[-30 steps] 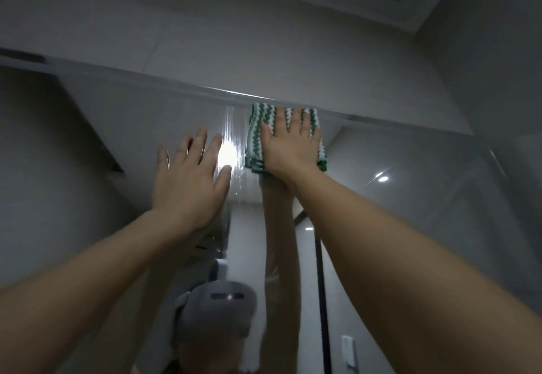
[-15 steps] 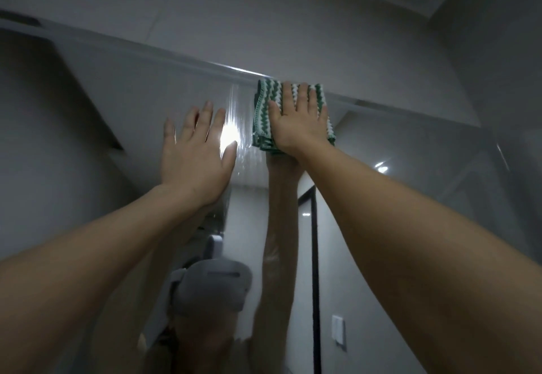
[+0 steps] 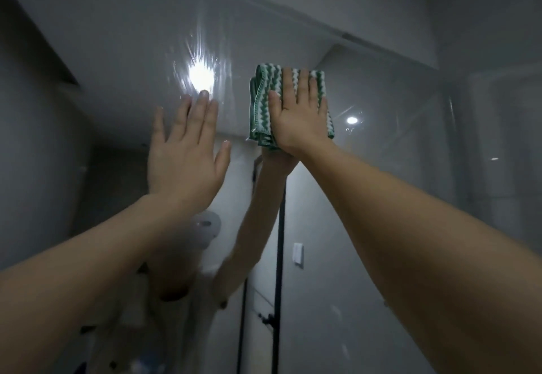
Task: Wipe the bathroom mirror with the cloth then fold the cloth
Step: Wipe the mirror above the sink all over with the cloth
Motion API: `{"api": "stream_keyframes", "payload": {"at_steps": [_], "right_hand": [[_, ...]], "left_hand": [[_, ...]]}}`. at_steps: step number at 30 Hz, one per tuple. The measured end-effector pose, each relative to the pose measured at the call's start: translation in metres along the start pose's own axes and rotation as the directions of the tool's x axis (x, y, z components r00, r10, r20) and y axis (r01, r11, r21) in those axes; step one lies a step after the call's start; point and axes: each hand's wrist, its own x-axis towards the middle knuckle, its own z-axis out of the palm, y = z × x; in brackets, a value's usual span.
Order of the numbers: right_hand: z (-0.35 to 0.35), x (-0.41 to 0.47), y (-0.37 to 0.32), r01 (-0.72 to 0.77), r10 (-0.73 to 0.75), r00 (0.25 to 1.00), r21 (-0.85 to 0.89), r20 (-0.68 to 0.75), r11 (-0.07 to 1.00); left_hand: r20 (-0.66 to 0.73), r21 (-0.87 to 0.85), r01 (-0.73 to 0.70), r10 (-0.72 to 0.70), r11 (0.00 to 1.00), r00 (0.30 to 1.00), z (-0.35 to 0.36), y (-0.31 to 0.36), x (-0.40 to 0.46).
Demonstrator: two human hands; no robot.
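Dim grey bathroom: large wall mirror (image 3: 117,51); flat right hand (image 3: 296,118) presses folded green-and-white zigzag cloth (image 3: 259,103) against it; left hand (image 3: 184,153) spread flat, holding nothing.

right hand (image 3: 299,115) presses a folded green-and-white cloth (image 3: 259,103) flat against the mirror (image 3: 396,127), fingers straight. left hand (image 3: 186,150) rests open-palmed on the glass beside it (a bright light reflection (image 3: 201,76) just above).
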Motion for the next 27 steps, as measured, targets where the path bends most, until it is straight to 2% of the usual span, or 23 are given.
{"api": "stream_keyframes", "payload": {"at_steps": [7,15,19,27], "right_hand": [[0.007,-0.064,0.029,-0.001,0.001,1.0,-0.016,0.029,1.0],[0.018,-0.134,0.076,0.072,-0.071,0.997,-0.024,0.018,0.997],[0.024,-0.171,0.098,0.095,-0.094,0.995,-0.04,0.009,0.995],[0.041,-0.234,0.118,0.09,-0.093,0.995,-0.048,-0.048,0.995]], "left_hand": [[0.062,-0.025,-0.092,0.094,0.995,0.994,0.003,0.028,-0.065],[0.071,-0.067,-0.101,0.106,0.993,0.992,0.01,0.082,-0.113],[0.083,-0.064,0.006,-0.001,0.998,0.997,0.01,0.103,-0.125],[0.098,-0.034,-0.067,0.07,0.997,0.993,0.014,0.14,-0.188]]}}
